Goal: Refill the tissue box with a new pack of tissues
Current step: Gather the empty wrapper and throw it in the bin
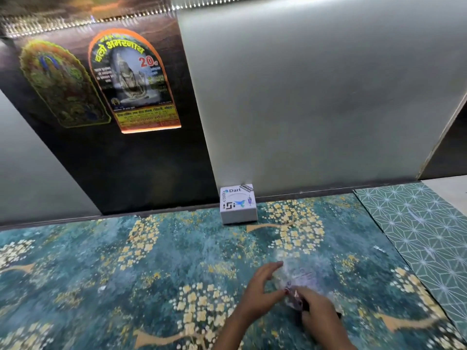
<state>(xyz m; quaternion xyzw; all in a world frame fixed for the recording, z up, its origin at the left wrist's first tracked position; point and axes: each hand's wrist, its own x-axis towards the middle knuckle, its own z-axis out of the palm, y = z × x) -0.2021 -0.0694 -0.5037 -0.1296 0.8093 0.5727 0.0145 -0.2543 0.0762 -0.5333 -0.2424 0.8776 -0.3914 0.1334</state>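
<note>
Blurred clear tissue pack, left hand spread, right hand pinching pack edge, wrists cut off

One view only, from a camera worn on the person's head, looking forward and steeply down. It sits close above the near edge of the surface, so the patterned teal covering fills the lower half of the frame. The left hand and right hand enter from the bottom edge, right of centre, nearest the lens and blurred by motion. Beyond the hands, farther from the camera, a small white box stands at the back edge of the surface against the wall. The wide-angle lens bends the wall panels outward, and up-left of the hands two posters lean in the upper part.
</note>
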